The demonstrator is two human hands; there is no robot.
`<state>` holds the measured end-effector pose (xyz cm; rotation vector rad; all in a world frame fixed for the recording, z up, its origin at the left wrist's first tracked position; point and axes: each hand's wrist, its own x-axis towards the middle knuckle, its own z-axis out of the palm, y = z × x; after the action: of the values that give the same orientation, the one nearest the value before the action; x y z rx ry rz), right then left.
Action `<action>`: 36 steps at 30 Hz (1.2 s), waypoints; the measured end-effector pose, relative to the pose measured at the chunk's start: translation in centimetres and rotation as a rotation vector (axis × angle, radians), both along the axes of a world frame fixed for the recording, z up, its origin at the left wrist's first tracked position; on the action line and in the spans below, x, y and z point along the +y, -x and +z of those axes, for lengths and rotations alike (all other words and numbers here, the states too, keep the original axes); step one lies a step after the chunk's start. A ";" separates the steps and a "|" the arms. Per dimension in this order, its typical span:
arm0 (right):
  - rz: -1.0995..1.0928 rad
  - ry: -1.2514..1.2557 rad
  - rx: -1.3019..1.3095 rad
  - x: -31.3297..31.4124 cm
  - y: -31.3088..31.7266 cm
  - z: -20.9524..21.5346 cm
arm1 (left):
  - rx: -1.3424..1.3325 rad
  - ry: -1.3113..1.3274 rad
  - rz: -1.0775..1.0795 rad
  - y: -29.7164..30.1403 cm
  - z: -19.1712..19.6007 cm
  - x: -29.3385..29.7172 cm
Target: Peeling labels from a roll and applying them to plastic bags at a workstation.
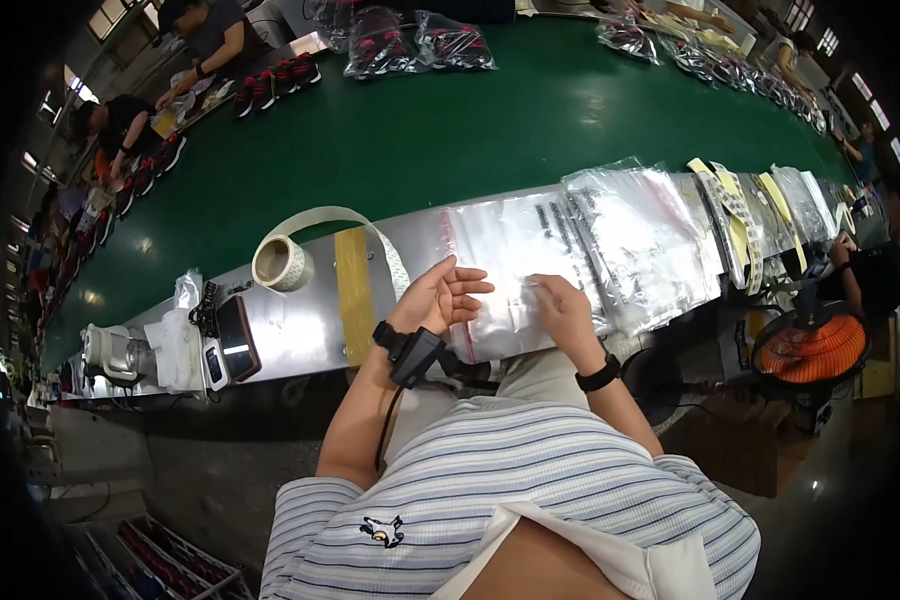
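Wears a striped shirt (510, 460), closest to view. Holds the left hand (437, 300) palm up, fingers apart, at the left edge of a clear bag (500, 240) lying on the metal worktop (305, 330). Reaches over that bag with the right hand (565, 312); cannot tell if pinching it. Has more bags (650, 250) beside it rightward, a label roll (295, 268) leftward.

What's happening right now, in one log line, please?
left hand: open, at left edge of clear flat plastic bag | right hand: at same bag, grip unclear | nearby: round cream paper roll
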<state>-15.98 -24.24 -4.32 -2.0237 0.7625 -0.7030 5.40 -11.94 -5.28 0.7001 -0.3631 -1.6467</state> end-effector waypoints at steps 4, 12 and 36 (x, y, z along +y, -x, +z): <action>-0.095 -0.604 -0.328 -4.5 1.8 1.5 | -0.012 -0.140 0.271 1.2 -0.8 -0.7; -0.968 0.267 0.308 -12.3 16.7 -0.7 | -1.071 -0.150 0.877 1.5 -0.1 4.9; 0.489 -0.655 0.012 8.0 -6.8 0.8 | -1.709 -0.377 0.922 6.0 4.8 10.2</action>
<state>-9.17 -16.24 -3.50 -1.5127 0.3974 -0.1239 -0.59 -1.70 -0.51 2.0766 -0.7309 0.0987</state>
